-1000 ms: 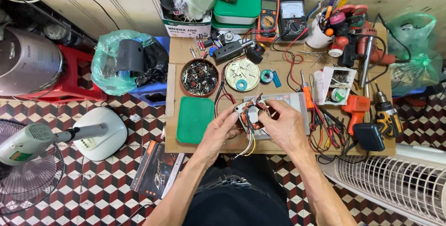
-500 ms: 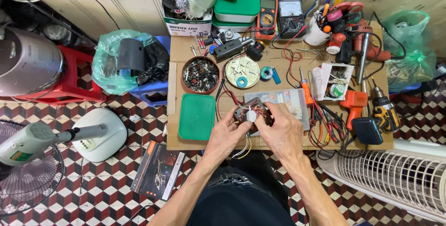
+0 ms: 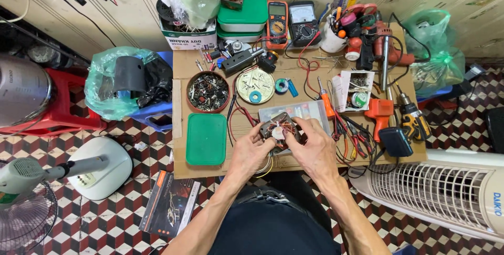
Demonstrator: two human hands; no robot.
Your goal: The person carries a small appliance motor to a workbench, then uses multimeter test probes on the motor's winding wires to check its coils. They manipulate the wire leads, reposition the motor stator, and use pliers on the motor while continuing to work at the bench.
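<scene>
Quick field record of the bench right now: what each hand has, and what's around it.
left hand: grips the left side of the fan motor stator
right hand: grips its right side, fingers over the top
stator: copper windings, coloured wires hanging below
under it: clear plastic parts box
left of hands: green lid
behind: round tin of small parts
right: orange cordless drill

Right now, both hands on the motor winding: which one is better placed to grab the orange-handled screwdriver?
Right hand, probably. The orange-handled screwdriver lies just beyond its fingers, right of the motor winding. The left hand sits on the far side and would have to cross over.
</scene>
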